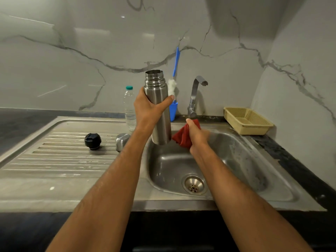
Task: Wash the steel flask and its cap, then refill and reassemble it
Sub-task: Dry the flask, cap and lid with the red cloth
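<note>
Head view, left hand (148, 110) gripping flask (158, 106), above sink (241, 142) rim

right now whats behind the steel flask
Behind the steel flask, held upright by the left hand, a bottle brush stands in a blue holder against the wall. The flask covers the holder's left part and some of the bristles.

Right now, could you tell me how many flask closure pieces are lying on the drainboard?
2: the black stopper on the ribs, and the steel cap beside the basin, partly hidden behind the left forearm.
</note>
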